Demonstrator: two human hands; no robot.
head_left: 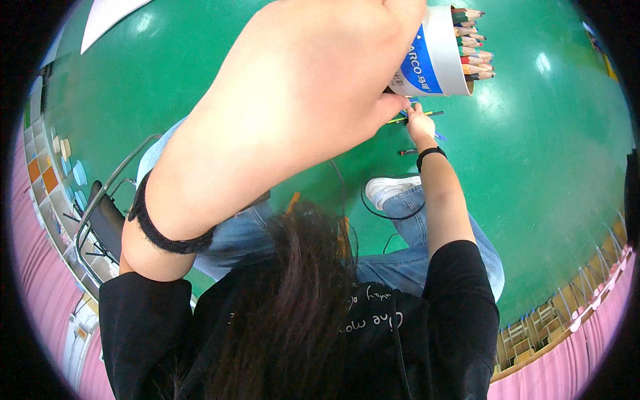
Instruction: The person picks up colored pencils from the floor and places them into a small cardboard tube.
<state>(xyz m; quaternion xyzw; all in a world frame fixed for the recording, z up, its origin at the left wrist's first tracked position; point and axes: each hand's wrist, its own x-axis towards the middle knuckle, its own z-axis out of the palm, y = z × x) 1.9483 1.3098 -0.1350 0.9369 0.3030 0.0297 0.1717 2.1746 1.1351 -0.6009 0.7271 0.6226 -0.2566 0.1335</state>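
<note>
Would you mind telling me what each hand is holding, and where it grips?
The left hand grips the pencil tube around its lower end. The right hand reaches the loose pencils on the floor; its grip cannot be told.

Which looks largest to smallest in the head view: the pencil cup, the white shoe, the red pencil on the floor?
1. Pencil cup, though it is held close to the camera, which enlarges it.
2. White shoe.
3. Red pencil, clearly the smallest.
</note>
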